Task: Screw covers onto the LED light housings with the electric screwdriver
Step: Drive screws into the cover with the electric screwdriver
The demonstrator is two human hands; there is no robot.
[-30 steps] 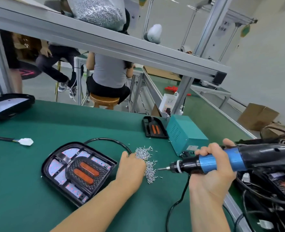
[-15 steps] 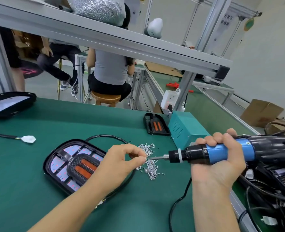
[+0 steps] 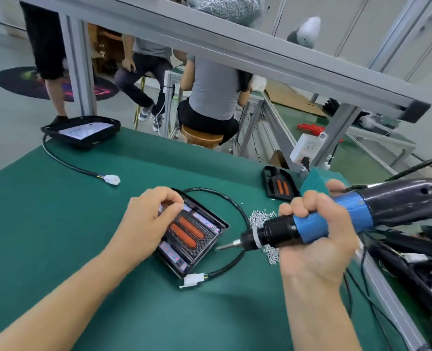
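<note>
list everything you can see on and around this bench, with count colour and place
LED light housing: 1, black with two orange strips, centre of the mat, under the left hand
black cable: 1, loops round the housing, ends in a white connector at its near corner
second housing: 1, black with a white face, far left edge of the mat
its lead: 1, black with a white plug, lying left of centre
small cover: 1, black with orange strips, far right
screws: a loose silver pile, behind the screwdriver
teal box: 1, behind the right hand
green mat: 1, covers the bench
people: 3, beyond the bench
electric screwdriver: 1, blue and black, bit pointing at the housing
left hand: fingers curled on the housing's far end
right hand: grips the screwdriver
</note>
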